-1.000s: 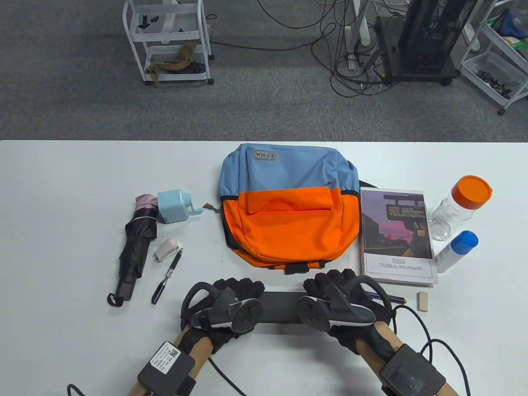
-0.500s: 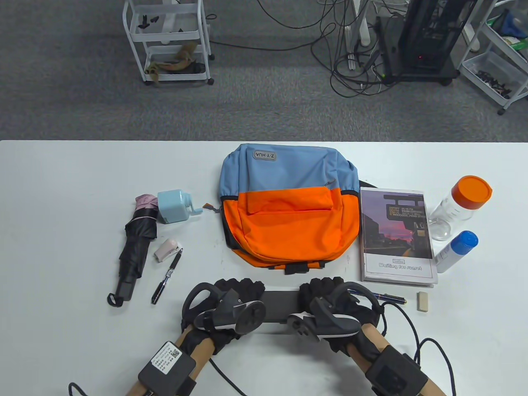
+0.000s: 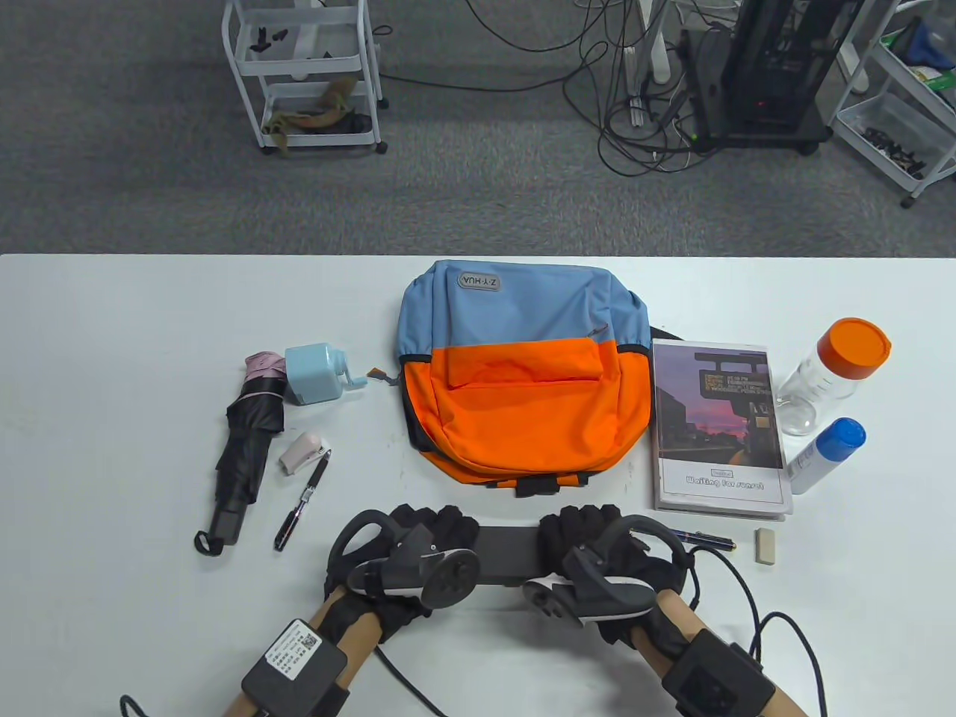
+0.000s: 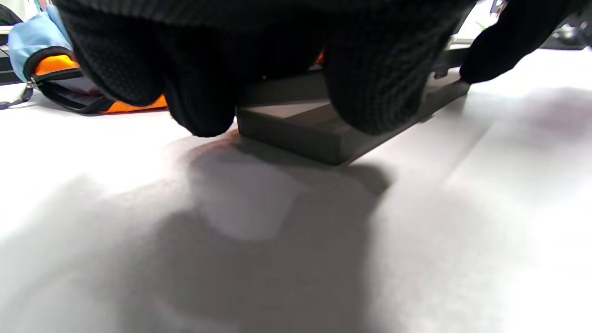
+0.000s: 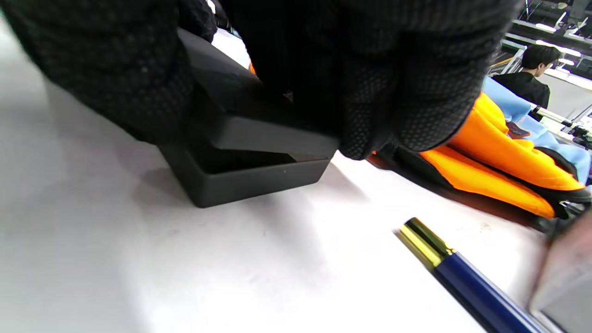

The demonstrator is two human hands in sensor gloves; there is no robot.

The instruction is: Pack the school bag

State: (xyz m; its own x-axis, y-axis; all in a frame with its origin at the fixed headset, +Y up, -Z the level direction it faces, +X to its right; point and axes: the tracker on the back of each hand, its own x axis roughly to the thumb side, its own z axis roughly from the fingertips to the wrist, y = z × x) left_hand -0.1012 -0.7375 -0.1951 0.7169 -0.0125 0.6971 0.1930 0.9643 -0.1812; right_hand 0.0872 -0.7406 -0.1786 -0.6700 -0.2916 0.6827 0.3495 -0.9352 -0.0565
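Black pencil case, just before the backpack — my left hand grips one end, right hand the other, lid lifting to load.

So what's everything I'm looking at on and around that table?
backpack: 1, blue and orange, table centre
black case: 1, lid lifting, near edge
umbrella: 1, black, left
pencil sharpener: 1, light blue, left
pink stapler: 1, beside umbrella
black pen: 1, left
book: 1, right of backpack
jar: 1, clear, orange lid, right
bottle: 1, white, blue cap, right
blue pen: 1, right
eraser: 1, beige, right
carts: white, on floor
left hand: gloved, holds case
right hand: gloved, holds case
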